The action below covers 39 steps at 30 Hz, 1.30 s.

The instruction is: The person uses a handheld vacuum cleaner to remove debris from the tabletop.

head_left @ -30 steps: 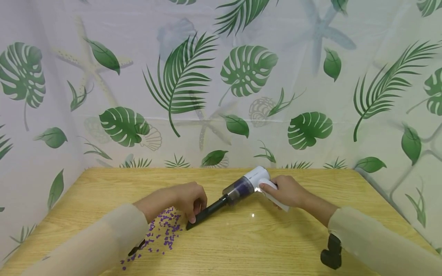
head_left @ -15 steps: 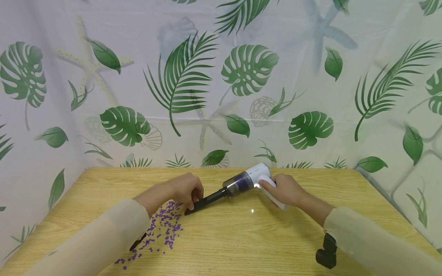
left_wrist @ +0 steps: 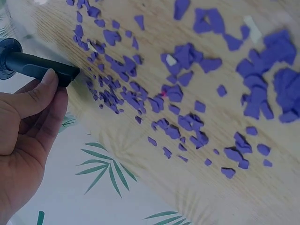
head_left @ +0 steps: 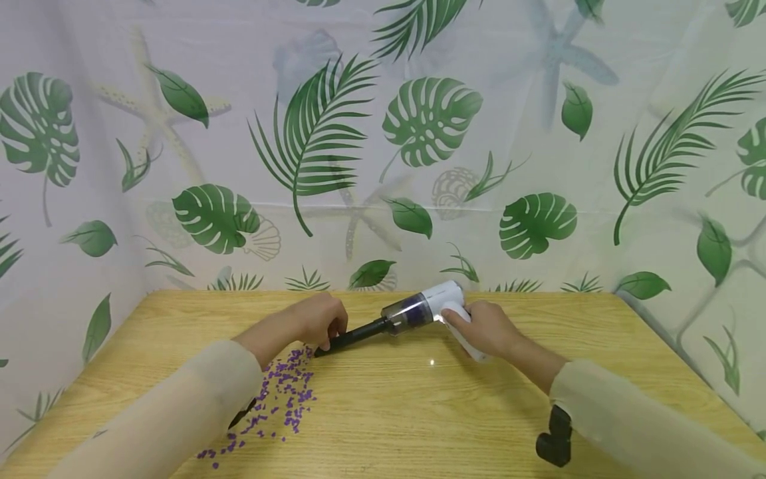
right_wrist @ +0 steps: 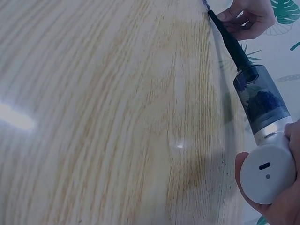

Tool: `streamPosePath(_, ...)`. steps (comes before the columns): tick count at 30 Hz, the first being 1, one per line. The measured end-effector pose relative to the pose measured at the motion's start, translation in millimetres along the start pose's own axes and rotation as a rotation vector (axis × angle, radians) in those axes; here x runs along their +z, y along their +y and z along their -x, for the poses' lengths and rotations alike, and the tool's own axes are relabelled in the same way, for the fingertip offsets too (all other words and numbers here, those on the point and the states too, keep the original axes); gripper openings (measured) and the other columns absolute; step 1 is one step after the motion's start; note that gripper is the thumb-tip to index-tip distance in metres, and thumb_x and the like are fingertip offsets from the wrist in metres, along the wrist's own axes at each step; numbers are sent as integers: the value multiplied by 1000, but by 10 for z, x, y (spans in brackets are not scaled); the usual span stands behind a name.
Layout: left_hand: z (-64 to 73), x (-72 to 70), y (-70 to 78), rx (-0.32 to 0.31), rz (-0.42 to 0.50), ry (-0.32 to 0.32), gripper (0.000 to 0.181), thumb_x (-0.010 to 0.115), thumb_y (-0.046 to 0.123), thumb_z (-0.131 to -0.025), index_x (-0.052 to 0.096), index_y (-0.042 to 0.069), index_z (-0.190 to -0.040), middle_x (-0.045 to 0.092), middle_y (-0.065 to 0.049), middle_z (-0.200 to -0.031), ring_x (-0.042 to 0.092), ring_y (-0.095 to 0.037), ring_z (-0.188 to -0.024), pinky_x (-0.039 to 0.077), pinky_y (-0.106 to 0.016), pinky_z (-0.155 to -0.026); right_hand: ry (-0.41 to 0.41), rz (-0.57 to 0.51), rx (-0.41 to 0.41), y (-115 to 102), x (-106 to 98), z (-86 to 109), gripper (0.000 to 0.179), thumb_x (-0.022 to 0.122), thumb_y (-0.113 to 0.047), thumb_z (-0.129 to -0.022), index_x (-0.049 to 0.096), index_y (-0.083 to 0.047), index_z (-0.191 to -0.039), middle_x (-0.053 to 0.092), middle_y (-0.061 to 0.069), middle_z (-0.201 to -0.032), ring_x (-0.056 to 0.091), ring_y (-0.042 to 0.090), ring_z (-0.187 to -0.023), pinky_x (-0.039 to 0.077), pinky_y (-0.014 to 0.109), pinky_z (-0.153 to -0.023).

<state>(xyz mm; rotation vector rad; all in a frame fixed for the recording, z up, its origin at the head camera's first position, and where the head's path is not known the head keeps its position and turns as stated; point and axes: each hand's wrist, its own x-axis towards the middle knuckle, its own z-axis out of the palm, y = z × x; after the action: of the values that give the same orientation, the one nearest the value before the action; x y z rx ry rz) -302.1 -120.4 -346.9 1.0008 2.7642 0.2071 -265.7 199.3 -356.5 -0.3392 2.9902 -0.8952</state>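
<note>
My right hand (head_left: 492, 330) grips the white handle of a handheld vacuum cleaner (head_left: 441, 298). Dark bits show inside its see-through dust cup (right_wrist: 262, 98). Near the tip of the long black crevice nozzle (head_left: 358, 334), my left hand (head_left: 317, 320) pinches it between thumb and fingers. The slanted nozzle mouth is right at the far edge of a scatter of small purple paper-like scraps (head_left: 293, 386). In the left wrist view, the purple scraps (left_wrist: 180, 98) spread over the wood, with a few pale bits among them, and the thumb (left_wrist: 46, 84) lies along the nozzle.
Everything is over a light wood-grain table (head_left: 419, 426). Behind it hangs a white curtain (head_left: 383, 166) printed with green leaves, starfish and shells. A black strap-like piece (head_left: 555, 436) hangs below the right sleeve.
Both hands have carried the vacuum cleaner away from me and slightly left. Its nozzle tip has moved from the right side of the scraps to their far edge.
</note>
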Motion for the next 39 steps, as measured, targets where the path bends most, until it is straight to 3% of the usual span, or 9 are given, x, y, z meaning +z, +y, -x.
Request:
streamPosePath(6, 30, 3, -28, -1, -41, 3, 27, 85, -6, -71, 76, 3, -95, 71, -3, -81, 65, -14, -75, 58, -29, -71, 1, 9, 26, -52, 43, -45, 49, 51, -43, -103, 61, -3, -76, 63, 6, -58, 60, 14, -47, 50, 27, -46)
streamPosePath(16, 82, 8, -94, 98, -154, 36, 20, 72, -11, -72, 75, 5, -83, 69, -3, -74, 60, -12, -65, 53, -23, -60, 3, 25, 48, -115, 85, -136, 47, 51, -42, -103, 60, -2, -79, 62, 8, -63, 59, 15, -51, 48, 26, -47)
streamPosePath(24, 143, 38, -144, 101, -166, 33, 18, 69, -10, -72, 74, 7, -79, 64, 1, -68, 53, -10, -60, 48, -22, -54, -12, 46, 55, -167, 123, -202, 47, 51, -43, -103, 60, -4, -79, 61, 8, -67, 58, 15, -54, 48, 26, -49)
streamPosePath(32, 206, 42, -210, 65, -137, 2, 19, 81, -2, -73, 75, 4, -89, 69, -1, -76, 63, -14, -71, 55, -24, -66, -14, 77, 47, -201, 182, -273, 45, 52, -42, -102, 55, -8, -72, 57, 6, -66, 53, 14, -56, 42, 23, -49)
streamPosePath(39, 280, 25, -273, 31, -115, -8, 21, 78, -5, -71, 75, 2, -90, 68, -2, -77, 63, -14, -71, 56, -24, -65, -13, 86, 20, -254, 258, -335, 46, 52, -41, -102, 54, -9, -69, 57, 6, -65, 52, 14, -56, 40, 23, -50)
